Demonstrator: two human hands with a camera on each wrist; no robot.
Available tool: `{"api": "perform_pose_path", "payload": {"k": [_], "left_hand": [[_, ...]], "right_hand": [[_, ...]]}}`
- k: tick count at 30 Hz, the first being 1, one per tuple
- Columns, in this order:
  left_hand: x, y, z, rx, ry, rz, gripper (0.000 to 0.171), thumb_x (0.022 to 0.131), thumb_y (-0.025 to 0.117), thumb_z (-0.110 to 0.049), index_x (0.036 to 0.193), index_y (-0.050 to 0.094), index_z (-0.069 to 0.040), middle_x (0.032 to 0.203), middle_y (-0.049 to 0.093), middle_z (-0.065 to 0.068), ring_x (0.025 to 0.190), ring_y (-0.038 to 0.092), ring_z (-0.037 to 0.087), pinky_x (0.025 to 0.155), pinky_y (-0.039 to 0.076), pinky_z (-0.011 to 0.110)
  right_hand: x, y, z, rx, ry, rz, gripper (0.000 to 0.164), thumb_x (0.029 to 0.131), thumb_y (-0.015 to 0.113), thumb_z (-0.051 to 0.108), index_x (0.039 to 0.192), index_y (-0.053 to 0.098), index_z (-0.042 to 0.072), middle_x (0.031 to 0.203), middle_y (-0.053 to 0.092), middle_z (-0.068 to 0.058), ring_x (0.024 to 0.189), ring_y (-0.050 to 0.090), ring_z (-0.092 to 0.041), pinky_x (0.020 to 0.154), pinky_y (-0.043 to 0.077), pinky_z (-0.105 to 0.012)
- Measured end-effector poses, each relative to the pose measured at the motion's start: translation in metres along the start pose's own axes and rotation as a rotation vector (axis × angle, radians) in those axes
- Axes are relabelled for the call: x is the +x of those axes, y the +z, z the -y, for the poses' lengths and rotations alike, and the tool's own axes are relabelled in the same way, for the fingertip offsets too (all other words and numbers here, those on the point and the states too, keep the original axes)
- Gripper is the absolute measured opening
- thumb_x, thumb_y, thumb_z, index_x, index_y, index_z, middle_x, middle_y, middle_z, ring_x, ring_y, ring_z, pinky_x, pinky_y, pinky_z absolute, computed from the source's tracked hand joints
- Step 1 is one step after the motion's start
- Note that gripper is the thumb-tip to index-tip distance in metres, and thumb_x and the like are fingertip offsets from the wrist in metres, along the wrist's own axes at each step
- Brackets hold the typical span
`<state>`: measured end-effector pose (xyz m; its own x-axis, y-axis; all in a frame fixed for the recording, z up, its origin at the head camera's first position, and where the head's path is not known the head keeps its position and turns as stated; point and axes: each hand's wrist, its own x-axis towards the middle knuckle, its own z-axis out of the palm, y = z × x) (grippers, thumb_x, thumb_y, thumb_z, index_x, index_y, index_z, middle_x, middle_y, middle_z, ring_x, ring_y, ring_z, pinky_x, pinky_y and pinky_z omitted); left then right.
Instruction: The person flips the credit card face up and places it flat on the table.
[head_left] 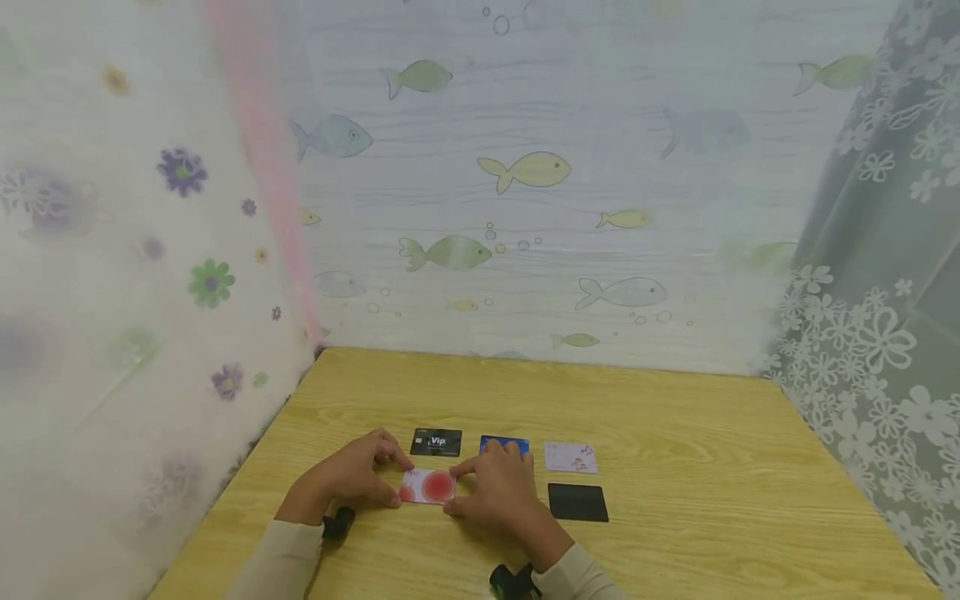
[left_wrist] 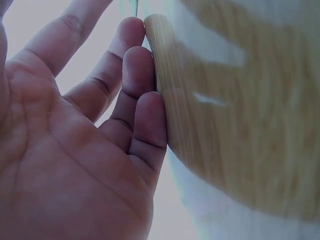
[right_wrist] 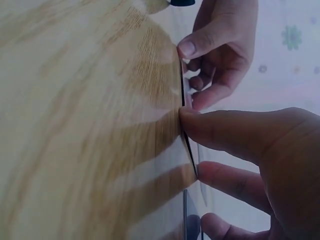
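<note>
A whitish card with red circles (head_left: 429, 487) lies on the wooden table between both hands. My left hand (head_left: 358, 471) holds its left short side, thumb at the near corner and index finger at the far one. On the opposite side, my right hand (head_left: 502, 500) has thumb and index finger at the two right corners. From the right wrist, the card shows edge-on as a thin dark line (right_wrist: 189, 145) at the fingertips. The left hand's other fingers (left_wrist: 150, 120) are bent, tips right at the tabletop in the left wrist view.
Behind lie a black Vip card (head_left: 437, 442), a blue card (head_left: 501, 439) partly covered by the right fingers, and a pale flowered card (head_left: 558, 457). A plain black card (head_left: 579, 502) is right of my right hand. Patterned curtains (head_left: 525, 250) enclose the table (head_left: 675, 425).
</note>
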<state>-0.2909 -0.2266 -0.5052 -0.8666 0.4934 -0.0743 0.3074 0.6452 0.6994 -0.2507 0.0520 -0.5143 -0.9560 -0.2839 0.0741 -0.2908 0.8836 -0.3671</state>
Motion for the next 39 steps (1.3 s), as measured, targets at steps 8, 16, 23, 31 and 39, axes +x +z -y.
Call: {"api": "perform_pose_path", "payload": {"k": [8, 16, 23, 31, 39], "left_hand": [[0.001, -0.001, -0.001, 0.013, -0.008, 0.002, 0.041, 0.067, 0.099, -0.025, 0.103, 0.079, -0.028, 0.113, 0.06, -0.004, 0.108, 0.052, 0.022, 0.1, 0.046, 0.05], [0.006, -0.002, -0.005, 0.052, -0.004, -0.025, 0.047, 0.069, 0.097, -0.039, 0.111, 0.077, -0.028, 0.111, 0.065, -0.005, 0.102, 0.056, 0.018, 0.094, 0.049, 0.043], [0.016, 0.0, -0.02, 0.098, 0.002, -0.047, 0.045, 0.07, 0.096, -0.037, 0.11, 0.078, -0.027, 0.107, 0.066, -0.007, 0.098, 0.056, 0.017, 0.089, 0.049, 0.04], [0.034, 0.009, -0.045, 0.081, 0.07, -0.003, 0.038, 0.076, 0.093, -0.027, 0.111, 0.078, -0.021, 0.109, 0.066, -0.005, 0.105, 0.061, 0.019, 0.093, 0.054, 0.045], [0.045, 0.028, -0.062, 0.09, 0.136, 0.024, 0.037, 0.08, 0.091, -0.022, 0.112, 0.079, -0.01, 0.109, 0.068, -0.001, 0.105, 0.063, 0.02, 0.094, 0.054, 0.044]], "right_hand": [[0.0, 0.0, 0.001, -0.046, -0.008, 0.005, 0.046, 0.072, 0.08, 0.073, 0.113, 0.075, 0.053, 0.111, 0.062, 0.001, 0.098, 0.047, -0.025, 0.082, 0.035, -0.05], [-0.002, -0.003, -0.001, -0.039, -0.026, 0.007, 0.049, 0.072, 0.081, 0.073, 0.116, 0.075, 0.051, 0.105, 0.059, 0.002, 0.093, 0.044, -0.023, 0.079, 0.032, -0.046], [-0.005, -0.012, -0.012, -0.01, -0.077, 0.007, 0.054, 0.078, 0.077, 0.071, 0.127, 0.07, 0.05, 0.116, 0.062, 0.0, 0.103, 0.049, -0.024, 0.084, 0.038, -0.051], [-0.015, -0.033, -0.036, 0.0, -0.1, -0.033, 0.06, 0.079, 0.078, 0.07, 0.131, 0.07, 0.043, 0.122, 0.063, 0.0, 0.106, 0.052, -0.025, 0.082, 0.039, -0.051], [-0.028, -0.05, -0.064, -0.01, -0.14, -0.019, 0.057, 0.075, 0.083, 0.067, 0.125, 0.074, 0.04, 0.122, 0.064, 0.002, 0.106, 0.053, -0.024, 0.083, 0.04, -0.054]]}}
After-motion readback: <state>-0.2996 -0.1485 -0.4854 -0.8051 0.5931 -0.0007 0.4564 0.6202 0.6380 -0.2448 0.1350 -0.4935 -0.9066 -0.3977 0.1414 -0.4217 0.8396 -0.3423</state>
